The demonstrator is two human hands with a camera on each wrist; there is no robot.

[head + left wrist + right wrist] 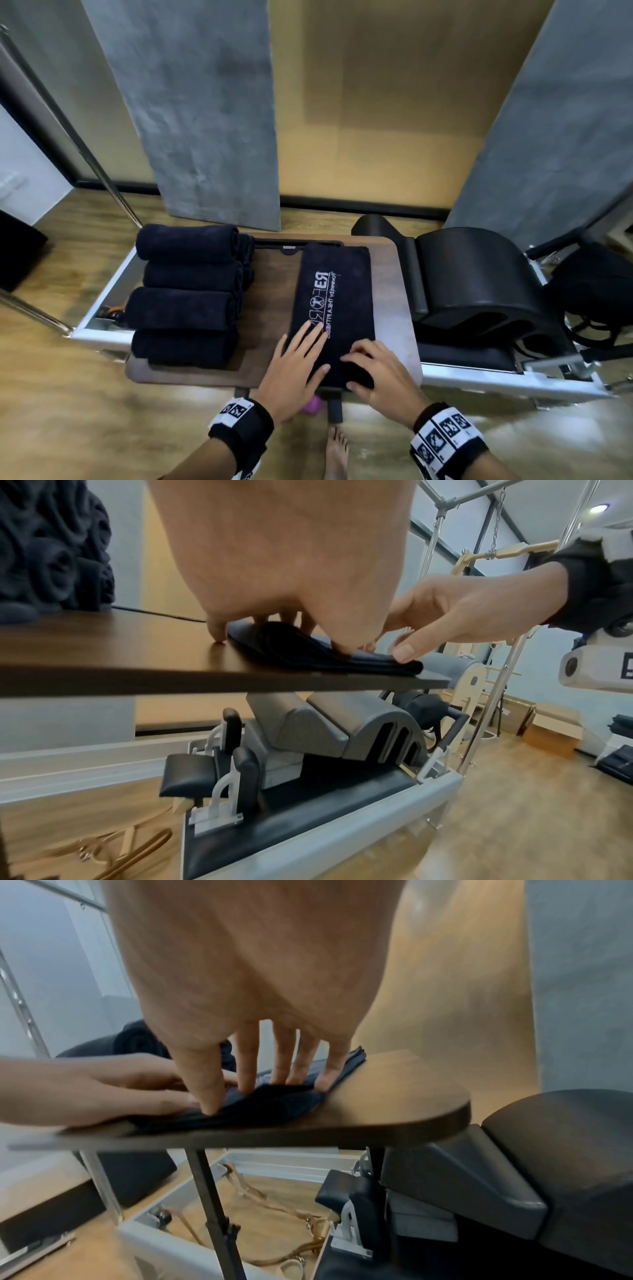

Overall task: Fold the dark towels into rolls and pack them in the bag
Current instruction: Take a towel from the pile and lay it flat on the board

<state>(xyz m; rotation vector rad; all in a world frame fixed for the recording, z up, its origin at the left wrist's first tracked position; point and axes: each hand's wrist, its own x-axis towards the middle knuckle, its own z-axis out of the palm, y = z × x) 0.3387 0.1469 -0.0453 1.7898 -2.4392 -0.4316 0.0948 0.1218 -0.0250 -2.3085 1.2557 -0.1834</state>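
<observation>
A dark towel (337, 294) with white lettering lies folded into a long strip on the brown table (270, 308). My left hand (308, 349) presses flat on its near end with straight fingers. My right hand (356, 371) curls over the near edge, where the cloth is bunched into a small first turn between thumb and fingers (246, 1080). The left wrist view shows that thick fold of the towel (308, 653) under both hands. Several rolled dark towels (185, 298) are stacked on the table's left side. A black bag (596, 287) sits on the floor at the far right.
A black padded arc barrel (479, 274) stands on a metal-framed reformer (479, 377) just right of the table. Grey wall panels (205, 120) rise behind. Slanted metal poles (85, 144) stand at the left. A bare foot (337, 452) is on the wooden floor below the table's front edge.
</observation>
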